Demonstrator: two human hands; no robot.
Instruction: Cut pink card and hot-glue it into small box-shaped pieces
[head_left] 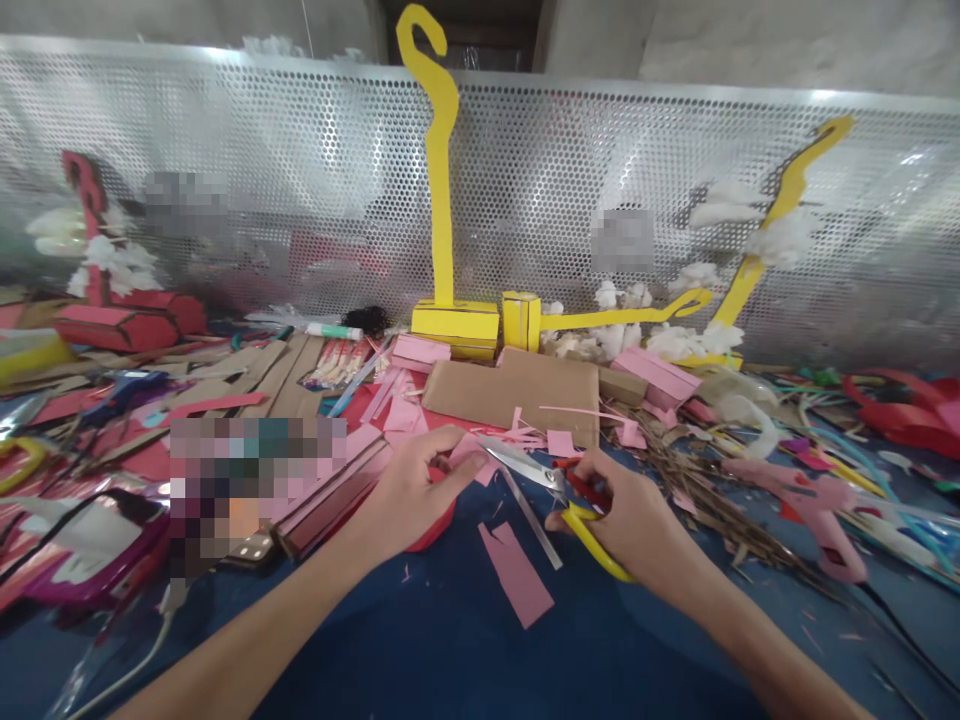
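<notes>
My right hand is closed around the handles of a pair of scissors, one loop yellow, the other red. The metal blades point left, towards my left hand. Between thumb and fingers, that hand pinches a small piece of pink paper, right at the blade tips. Below the blades lies a pink paper strip with a notched upper end. A narrow, pale strip rests slantwise between this paper and the scissors.
A cardboard sheet lies behind my hands, near yellow hook-topped models by the perforated metal panel. To the right is a pink glue gun with a cord. Pink boxes, thin brown sticks and scraps crowd the blue table.
</notes>
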